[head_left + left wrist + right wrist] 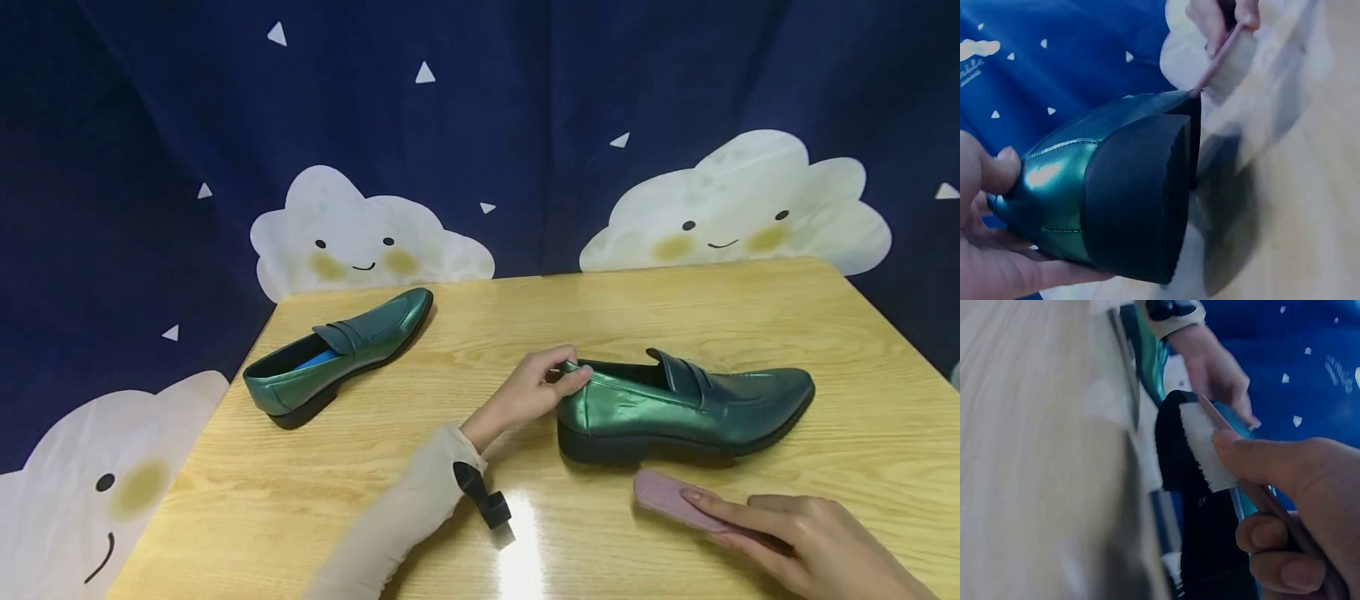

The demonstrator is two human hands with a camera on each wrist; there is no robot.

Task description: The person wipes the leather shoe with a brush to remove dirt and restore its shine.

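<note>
A shiny green loafer (645, 412) with a black sole is at the right of the table, its toe pointing right. My left hand (536, 383) grips it by the back of the heel, and the left wrist view shows the thick black heel (1138, 197) close up. In my right hand (813, 533) is a pink-backed brush (678, 498), held by its handle just in front of the shoe. White bristles (1207, 447) show in the right wrist view, facing the shoe's side; whether they touch it I cannot tell.
A matching green loafer (352, 350) with a blue patch inside stands at the back left of the wooden table (300, 500). Behind the table hangs a dark blue curtain (525, 125) with smiling clouds. A black strap (480, 493) dangles from the left sleeve.
</note>
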